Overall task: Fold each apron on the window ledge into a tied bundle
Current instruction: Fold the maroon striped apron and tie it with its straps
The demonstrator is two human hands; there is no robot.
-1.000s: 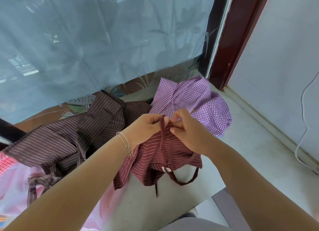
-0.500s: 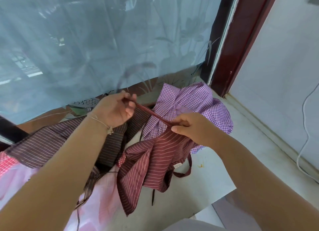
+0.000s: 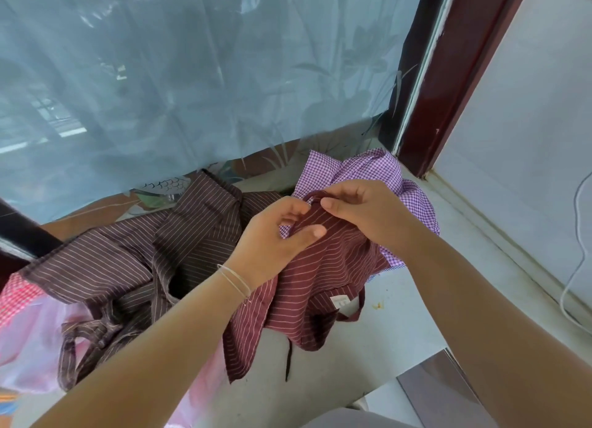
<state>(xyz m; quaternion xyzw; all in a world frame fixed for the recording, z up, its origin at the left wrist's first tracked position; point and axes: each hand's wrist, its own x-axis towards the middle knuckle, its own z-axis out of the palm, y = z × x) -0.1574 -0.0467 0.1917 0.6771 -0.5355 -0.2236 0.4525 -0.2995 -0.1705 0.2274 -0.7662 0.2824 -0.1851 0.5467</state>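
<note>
Against the frosted window, the maroon striped apron (image 3: pixel 323 267) rests bunched on the window ledge (image 3: pixel 400 306), left hand (image 3: pixel 275 235) and right hand (image 3: pixel 365 213) both pinching its strap (image 3: pixel 312 196) mid-knot; next, presumably, pull the strap taut.

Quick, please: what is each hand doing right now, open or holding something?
Left hand: pinches the strap of the maroon apron.
Right hand: pinches the same strap.
</note>
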